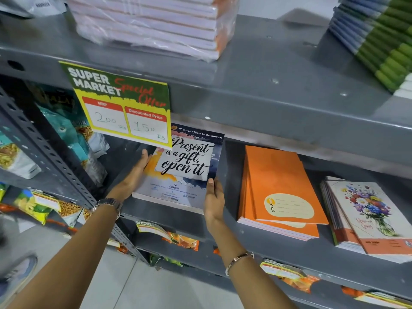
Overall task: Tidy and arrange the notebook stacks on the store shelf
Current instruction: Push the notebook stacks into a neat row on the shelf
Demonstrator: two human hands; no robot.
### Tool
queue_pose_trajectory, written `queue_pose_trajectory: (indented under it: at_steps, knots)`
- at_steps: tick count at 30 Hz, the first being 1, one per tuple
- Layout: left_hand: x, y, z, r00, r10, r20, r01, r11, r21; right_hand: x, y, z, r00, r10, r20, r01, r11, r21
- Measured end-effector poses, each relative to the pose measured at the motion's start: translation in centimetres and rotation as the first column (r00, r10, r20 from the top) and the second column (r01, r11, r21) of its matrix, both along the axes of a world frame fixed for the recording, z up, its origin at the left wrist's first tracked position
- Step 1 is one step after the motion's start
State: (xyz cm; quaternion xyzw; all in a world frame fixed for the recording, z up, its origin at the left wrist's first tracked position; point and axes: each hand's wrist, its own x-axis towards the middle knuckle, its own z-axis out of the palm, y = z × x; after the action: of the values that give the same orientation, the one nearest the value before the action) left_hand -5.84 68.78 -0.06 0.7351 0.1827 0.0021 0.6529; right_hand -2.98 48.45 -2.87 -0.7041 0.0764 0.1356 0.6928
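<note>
A stack of notebooks with the cover "Present is a gift, open it" (186,166) lies on the grey middle shelf (276,244). My left hand (133,175) grips the stack's left edge, fingers flat along it. Its front right corner is held by my right hand (214,197), thumb on the top cover. To the right lies an orange notebook stack (281,192), its top books skewed. A flower-cover notebook stack (367,217) sits at the far right, fanned out.
A yellow and green price sign (124,105) hangs from the upper shelf edge over the stack's back left. Above are a plastic-wrapped notebook pack (156,25) and a green-spined stack (383,36). Snack packets (73,134) fill the left rack and lower shelves.
</note>
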Motion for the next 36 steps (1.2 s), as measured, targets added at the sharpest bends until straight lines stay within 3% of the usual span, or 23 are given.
queue_pose_trajectory:
  at_steps: [4, 6, 9, 12, 15, 17, 21, 27, 36]
  knots:
    - [-0.6, -0.1, 0.1, 0.999, 0.037, -0.016, -0.035, 0.994, 0.107, 0.1, -0.6, 0.3, 0.997, 0.061, 0.048, -0.060, 0.998, -0.038]
    - [-0.4, -0.4, -0.6, 0.988, 0.154, -0.014, -0.141, 0.937, 0.320, -0.2, -1.4, 0.7, 0.990, 0.075, 0.122, -0.067, 0.995, -0.070]
    - [0.9, -2.9, -0.4, 0.974, 0.155, 0.165, -0.215, 0.864, 0.455, -0.8, -3.9, 1.6, 0.952, 0.076, 0.296, -0.039, 0.991, -0.127]
    - [3.5, -7.5, 0.9, 0.972, 0.087, 0.219, -0.146, 0.951, 0.271, -0.1, -8.0, 3.0, 0.871, 0.044, 0.489, 0.079, 0.970, -0.229]
    - [5.8, -14.0, 2.2, 0.982, 0.027, 0.185, -0.036, 0.998, 0.049, 2.8, -13.7, 3.9, 0.827, -0.002, 0.562, 0.259, 0.888, -0.380]
    - [6.6, -17.8, 2.4, 0.988, -0.040, 0.147, 0.047, 0.998, -0.040, 5.0, -17.5, 4.0, 0.859, -0.026, 0.512, 0.319, 0.808, -0.495]
    - [7.0, -22.8, 0.9, 0.967, -0.256, 0.020, 0.255, 0.967, 0.025, 6.8, -23.0, 2.4, 0.949, 0.039, 0.311, 0.214, 0.645, -0.734]
    - [7.3, -24.0, 0.0, 0.967, -0.246, -0.065, 0.252, 0.963, 0.100, 5.7, -24.3, 1.3, 0.972, -0.088, 0.219, 0.200, 0.802, -0.563]
    - [8.5, -24.3, -0.9, 0.963, -0.256, -0.079, 0.260, 0.965, 0.045, 3.9, -24.6, 0.6, 0.959, -0.172, 0.226, 0.250, 0.886, -0.391]
